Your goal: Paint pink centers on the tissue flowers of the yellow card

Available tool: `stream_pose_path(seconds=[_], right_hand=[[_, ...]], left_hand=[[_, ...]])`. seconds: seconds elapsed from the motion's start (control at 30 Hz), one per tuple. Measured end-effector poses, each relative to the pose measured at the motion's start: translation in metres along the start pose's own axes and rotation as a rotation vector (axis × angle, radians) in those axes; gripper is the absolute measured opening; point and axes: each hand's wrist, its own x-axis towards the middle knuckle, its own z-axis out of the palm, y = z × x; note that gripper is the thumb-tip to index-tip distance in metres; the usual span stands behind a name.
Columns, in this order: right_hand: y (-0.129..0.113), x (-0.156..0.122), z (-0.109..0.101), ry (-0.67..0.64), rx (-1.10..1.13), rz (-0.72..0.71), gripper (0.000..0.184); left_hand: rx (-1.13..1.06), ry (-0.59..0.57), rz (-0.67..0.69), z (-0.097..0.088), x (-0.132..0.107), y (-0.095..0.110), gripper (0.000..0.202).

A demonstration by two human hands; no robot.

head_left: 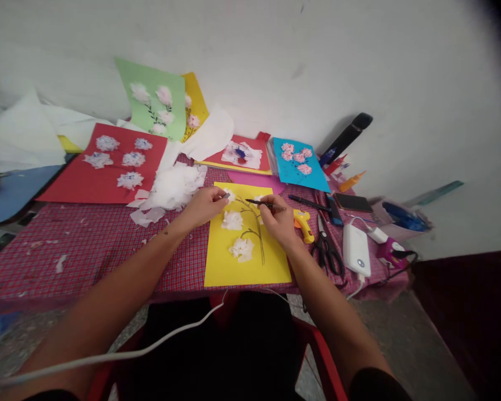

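Observation:
A yellow paper sheet (pixel 246 262) lies on the checked tablecloth in front of me, with white tissue flowers (pixel 232 220) and a drawn dark stem on it. My right hand (pixel 280 221) pinches a dark pen (pixel 259 204) whose tip rests on the sheet near the stem's top. My left hand (pixel 204 205) rests on the sheet's upper left corner, fingers curled round a small pale piece next to the top flower.
A pile of white tissue (pixel 173 186) lies left of the sheet. To the right are a yellow glue gun (pixel 303 224), black scissors (pixel 328 248), a white power bank (pixel 356 249) and a phone (pixel 353 202). Finished flower sheets in red (pixel 104 167), green (pixel 156 100) and blue (pixel 300 164) lean by the wall.

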Motion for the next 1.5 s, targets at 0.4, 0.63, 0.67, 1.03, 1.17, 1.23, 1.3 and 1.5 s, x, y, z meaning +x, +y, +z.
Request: stream_pose_path(seconds=[0.4, 0.63, 0.67, 1.03, 1.17, 1.23, 1.3, 1.5], right_hand=[[0.002, -0.012, -0.005, -0.074, -0.017, -0.006, 0.01], [0.011, -0.01, -0.009, 0.001, -0.007, 0.036, 0.012], [0.011, -0.01, -0.009, 0.014, 0.001, 0.05, 0.012], [-0.001, -0.008, -0.009, 0.021, 0.06, 0.007, 0.015], [-0.003, -0.01, -0.011, -0.062, 0.042, -0.007, 0.014], [-0.004, -0.011, -0.012, -0.095, 0.053, -0.004, 0.013], [-0.004, -0.011, -0.012, -0.109, 0.067, 0.002, 0.013], [-0.003, -0.013, -0.01, -0.145, 0.092, 0.043, 0.011]], left_hand=[[0.006, -0.007, -0.024, 0.0, -0.001, 0.005, 0.03], [0.032, -0.009, -0.023, 0.0, -0.001, 0.003, 0.03], [0.04, -0.009, -0.027, 0.0, -0.001, 0.003, 0.029], [0.031, 0.002, -0.049, -0.002, -0.004, 0.011, 0.029], [0.016, -0.001, -0.061, -0.001, -0.003, 0.008, 0.031], [0.011, 0.0, -0.065, 0.0, -0.002, 0.006, 0.032], [0.007, 0.002, -0.069, 0.0, -0.001, 0.004, 0.033], [0.008, 0.01, -0.095, 0.001, -0.001, 0.005, 0.033]])
